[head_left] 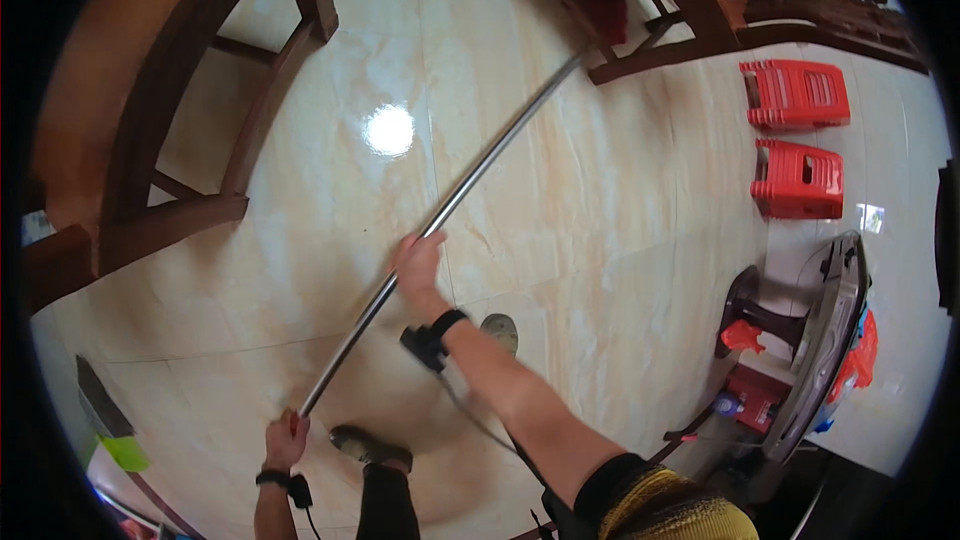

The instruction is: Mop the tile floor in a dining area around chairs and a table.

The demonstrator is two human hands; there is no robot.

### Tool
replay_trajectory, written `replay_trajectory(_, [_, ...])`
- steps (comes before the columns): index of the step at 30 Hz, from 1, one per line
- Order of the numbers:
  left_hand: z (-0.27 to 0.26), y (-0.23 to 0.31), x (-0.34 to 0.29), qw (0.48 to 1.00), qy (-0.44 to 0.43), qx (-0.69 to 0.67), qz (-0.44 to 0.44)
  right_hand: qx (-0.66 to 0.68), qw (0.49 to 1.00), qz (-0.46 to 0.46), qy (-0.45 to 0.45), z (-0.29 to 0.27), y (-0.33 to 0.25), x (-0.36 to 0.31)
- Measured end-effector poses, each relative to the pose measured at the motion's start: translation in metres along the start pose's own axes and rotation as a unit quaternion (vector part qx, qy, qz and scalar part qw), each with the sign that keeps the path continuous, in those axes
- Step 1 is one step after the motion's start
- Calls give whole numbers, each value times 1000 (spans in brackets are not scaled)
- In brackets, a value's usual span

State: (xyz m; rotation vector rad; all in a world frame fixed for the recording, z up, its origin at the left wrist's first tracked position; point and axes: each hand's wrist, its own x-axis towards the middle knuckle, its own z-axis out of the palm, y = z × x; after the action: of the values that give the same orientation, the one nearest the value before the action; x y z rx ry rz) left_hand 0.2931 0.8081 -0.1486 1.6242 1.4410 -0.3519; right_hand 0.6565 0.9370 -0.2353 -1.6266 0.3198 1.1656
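A long reach into a tight corner

Our left hand (285, 440) is wrapped round the near end of a steel pole (500, 145), and our right hand (420, 265) grips it farther up; on both, the fingers are curled in with no gap that we can see. The pole slants over the tiles (560, 320) from lower left to upper right, its far end right by the foot of the far furniture (665, 58). Whether the two touch we cannot tell (nor whether the dark red thing (605, 5) beyond is joined to the pole).

That far end looks like our main worry. A push forward or rightward could jam it against the wood, since so little room shows there, and the jolt might twist the pole in our grip. Smooth metal could also slide through if our squeeze slackened.

A sweep leftward would need care too: the left furniture (175, 225) has low rails that could snag the pole. A wide swing right might clip the red stools (785, 180), which look light enough to skid.

Nearer in, the cable (470, 415) trailing from our right wrist could catch on something. One shoe (365, 443) is near the pole's lower end, so a careless step might knock it, and glossy tiles could make us slip
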Motion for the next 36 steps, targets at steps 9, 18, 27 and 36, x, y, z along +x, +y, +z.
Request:
replay_trajectory(9, [-48, -84, -275, 985, -28, -12, -173, -311, 943, -107, -38, 20, 130, -233])
replay_trajectory(18, [-144, 31, -480, 936, -93, 9, -339, 9, 947, 163, -278, -29, 122, -543])
replay_trajectory(27, [-122, 130, -396, 982, -57, -30, -175, -116, 987, -7, -113, -44, -34, -317])
replay_trajectory(36, [-142, 237, -307, 998, -17, -21, 51, -238, 962, -118, -67, -57, -173, -202])
